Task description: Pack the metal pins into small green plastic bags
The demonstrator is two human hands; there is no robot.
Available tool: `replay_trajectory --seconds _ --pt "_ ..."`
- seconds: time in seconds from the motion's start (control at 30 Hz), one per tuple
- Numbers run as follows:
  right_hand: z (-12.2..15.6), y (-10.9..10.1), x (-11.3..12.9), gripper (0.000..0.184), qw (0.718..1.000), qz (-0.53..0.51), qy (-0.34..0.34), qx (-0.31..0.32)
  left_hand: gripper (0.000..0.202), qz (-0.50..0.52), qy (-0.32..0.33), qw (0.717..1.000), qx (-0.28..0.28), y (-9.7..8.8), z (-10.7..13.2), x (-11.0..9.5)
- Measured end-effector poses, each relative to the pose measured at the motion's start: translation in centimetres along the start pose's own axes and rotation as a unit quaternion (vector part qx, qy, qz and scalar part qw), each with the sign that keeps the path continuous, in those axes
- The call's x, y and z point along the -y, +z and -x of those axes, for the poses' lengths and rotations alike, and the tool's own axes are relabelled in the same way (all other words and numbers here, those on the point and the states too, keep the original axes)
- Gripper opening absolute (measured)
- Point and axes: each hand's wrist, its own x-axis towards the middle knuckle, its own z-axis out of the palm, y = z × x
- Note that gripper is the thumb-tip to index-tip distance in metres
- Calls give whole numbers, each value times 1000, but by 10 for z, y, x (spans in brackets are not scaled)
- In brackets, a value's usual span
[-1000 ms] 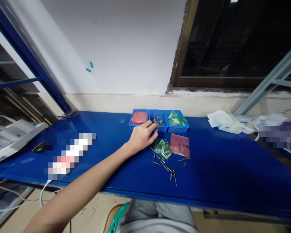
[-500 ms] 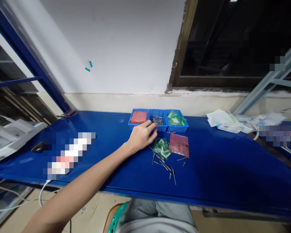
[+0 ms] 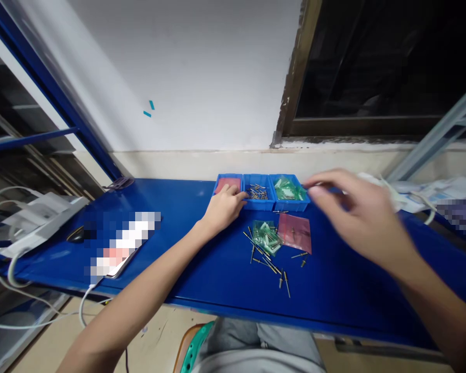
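Three small blue trays stand in a row at the back of the blue table [image 3: 202, 269]: the left tray [image 3: 228, 185] holds pink sheets, the middle tray [image 3: 258, 192] holds metal pins, the right tray [image 3: 289, 190] holds green bags. My left hand [image 3: 222, 207] rests with curled fingers at the front of the left and middle trays; what it grips, if anything, is hidden. My right hand [image 3: 353, 212] hovers blurred above the table beside the right tray, fingers loosely spread, nothing seen in them. Loose pins [image 3: 270, 261], a green bag [image 3: 266, 234] and a pink bag [image 3: 294, 232] lie in front.
A blurred-out phone-like object with a white cable [image 3: 118, 243] lies at the left front. White devices and cables [image 3: 34, 220] sit at the far left. White packets [image 3: 419, 189] lie at the back right. A wall and dark window rise behind the table.
My right hand has come into view from the right, reaching over toward the right tray. My left hand has shifted slightly left along the trays' front. The view has tilted a little.
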Motion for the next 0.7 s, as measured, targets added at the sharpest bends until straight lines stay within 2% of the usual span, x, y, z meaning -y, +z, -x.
replay_trajectory --seconds 0.13,0.23,0.33,0.7 --pt "-14 65 -36 24 993 77 -19 86 31 26 18 999 15 2 -1 4" --pt "-13 96 -55 25 984 128 -24 121 33 70 28 997 17 3 -2 9" --pt "-9 106 -61 24 983 129 -38 126 33 106 31 994 10 5 -2 13" --pt "-6 116 -68 18 994 50 -54 75 30 170 31 985 -21 11 -3 14"
